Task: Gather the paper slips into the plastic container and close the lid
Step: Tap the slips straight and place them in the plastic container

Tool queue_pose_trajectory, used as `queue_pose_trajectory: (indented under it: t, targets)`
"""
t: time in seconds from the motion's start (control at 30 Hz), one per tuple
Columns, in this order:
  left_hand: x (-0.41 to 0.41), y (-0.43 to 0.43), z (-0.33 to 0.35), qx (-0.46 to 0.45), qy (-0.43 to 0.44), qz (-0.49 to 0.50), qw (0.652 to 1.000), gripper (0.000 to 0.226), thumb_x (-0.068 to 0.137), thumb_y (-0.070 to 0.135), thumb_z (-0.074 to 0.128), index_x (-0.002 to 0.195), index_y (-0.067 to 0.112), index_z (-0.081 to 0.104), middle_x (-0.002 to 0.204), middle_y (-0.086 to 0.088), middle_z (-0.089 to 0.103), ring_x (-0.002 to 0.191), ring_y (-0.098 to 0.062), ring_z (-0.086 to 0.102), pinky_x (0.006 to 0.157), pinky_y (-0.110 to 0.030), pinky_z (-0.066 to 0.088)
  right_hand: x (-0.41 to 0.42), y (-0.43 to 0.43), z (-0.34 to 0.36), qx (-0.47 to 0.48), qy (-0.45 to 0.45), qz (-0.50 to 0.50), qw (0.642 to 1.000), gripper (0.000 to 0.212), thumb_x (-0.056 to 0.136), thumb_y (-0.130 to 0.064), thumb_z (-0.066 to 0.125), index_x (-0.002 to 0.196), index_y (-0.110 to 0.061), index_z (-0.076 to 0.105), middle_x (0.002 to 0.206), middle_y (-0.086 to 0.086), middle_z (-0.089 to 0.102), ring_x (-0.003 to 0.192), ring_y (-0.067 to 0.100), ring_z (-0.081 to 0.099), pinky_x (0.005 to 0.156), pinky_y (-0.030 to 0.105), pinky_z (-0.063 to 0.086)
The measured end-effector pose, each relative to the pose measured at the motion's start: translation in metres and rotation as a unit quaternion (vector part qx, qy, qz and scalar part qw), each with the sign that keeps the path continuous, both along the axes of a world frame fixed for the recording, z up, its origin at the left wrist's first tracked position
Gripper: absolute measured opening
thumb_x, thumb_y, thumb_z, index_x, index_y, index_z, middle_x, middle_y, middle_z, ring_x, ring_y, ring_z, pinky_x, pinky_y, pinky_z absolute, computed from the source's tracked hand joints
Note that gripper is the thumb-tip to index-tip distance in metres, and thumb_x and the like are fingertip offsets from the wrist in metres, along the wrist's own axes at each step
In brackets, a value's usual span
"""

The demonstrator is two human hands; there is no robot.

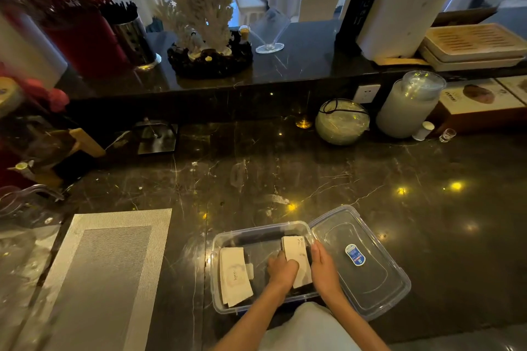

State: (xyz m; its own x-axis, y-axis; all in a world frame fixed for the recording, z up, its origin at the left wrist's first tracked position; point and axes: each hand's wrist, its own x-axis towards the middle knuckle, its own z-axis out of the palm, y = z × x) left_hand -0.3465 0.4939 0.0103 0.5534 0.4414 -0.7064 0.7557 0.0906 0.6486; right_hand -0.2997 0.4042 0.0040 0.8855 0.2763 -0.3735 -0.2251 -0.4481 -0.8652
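So both my arms come in from the bottom edge, over the near rim of the clear rectangular plastic container point(219, 239) sitting on the dark marble counter point(285, 174). My left hand point(282, 268) is curled knuckles-up, fingers tucked against the left edge of a stack of off-white paper slips point(298, 258). My right hand point(323, 268) is flatter, fingers together and pointing away from me, pressed along the stack's right edge. So the stack is squeezed between both hands, inside the right half of the container. A second off-white pile with a "love" print point(235, 276) lies flat in the left half. The clear lid with a blue sticker point(362, 262) lies open, just right of the container. A grey woven placemat point(108, 271) sits off to my left.
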Motion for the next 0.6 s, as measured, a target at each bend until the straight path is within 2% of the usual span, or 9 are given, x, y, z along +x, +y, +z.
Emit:
queue_pose_trajectory:
  t: [0.1,0.2,0.33,0.47,0.53,0.6]
  targets:
    - [-0.003,0.001,0.000,-0.003,-0.009,-0.025,1.000,0.033,0.089,0.014,0.054,0.120,0.024,0.061,0.125,-0.006,0.057,0.109,-0.023,0.058,0.094,-0.039,0.055,0.000,0.000,0.001,0.001,0.006,-0.010,1.000,0.040,0.107,-0.023,0.030,0.139,-0.011,0.051,0.133,0.010,0.060,0.121,0.022,0.058,0.098,0.030,0.046]
    - [-0.004,0.005,-0.001,0.010,-0.026,-0.004,1.000,0.023,0.093,0.014,0.055,0.112,0.023,0.065,0.115,-0.003,0.066,0.108,-0.020,0.062,0.091,-0.034,0.056,0.001,0.000,-0.001,-0.008,0.014,-0.006,1.000,0.040,0.107,-0.025,0.029,0.138,-0.011,0.052,0.132,0.012,0.060,0.122,0.025,0.058,0.103,0.038,0.048]
    - [-0.006,0.006,0.002,-0.010,-0.040,-0.032,0.999,0.021,0.094,0.017,0.054,0.109,0.029,0.061,0.114,-0.002,0.066,0.101,-0.016,0.061,0.084,-0.029,0.057,0.000,0.000,-0.002,-0.009,0.012,-0.010,1.000,0.039,0.107,-0.026,0.030,0.134,-0.011,0.054,0.128,0.011,0.063,0.116,0.023,0.061,0.095,0.031,0.049]
    - [-0.012,0.017,0.005,-0.011,-0.055,-0.072,0.996,0.021,0.097,0.022,0.050,0.114,0.030,0.060,0.114,0.002,0.066,0.107,-0.016,0.061,0.096,-0.037,0.053,0.001,0.000,-0.003,-0.022,0.011,0.000,1.000,0.038,0.107,-0.025,0.031,0.130,-0.009,0.056,0.122,0.012,0.064,0.115,0.026,0.062,0.098,0.039,0.052]
    - [-0.020,0.025,0.004,0.018,-0.046,-0.091,0.995,0.019,0.098,0.022,0.048,0.114,0.028,0.056,0.104,0.010,0.061,0.102,-0.012,0.059,0.089,-0.029,0.053,0.002,-0.001,-0.003,-0.024,0.013,0.005,1.000,0.038,0.107,-0.025,0.031,0.130,-0.008,0.055,0.122,0.013,0.064,0.116,0.026,0.062,0.096,0.038,0.051]
    - [-0.032,0.033,-0.001,0.055,-0.033,-0.106,0.992,0.028,0.096,0.015,0.049,0.123,0.024,0.054,0.102,0.010,0.059,0.096,-0.012,0.059,0.082,-0.026,0.054,0.002,-0.002,-0.003,-0.024,0.013,0.008,1.000,0.038,0.107,-0.024,0.031,0.131,-0.008,0.054,0.123,0.014,0.064,0.116,0.026,0.061,0.096,0.038,0.051]
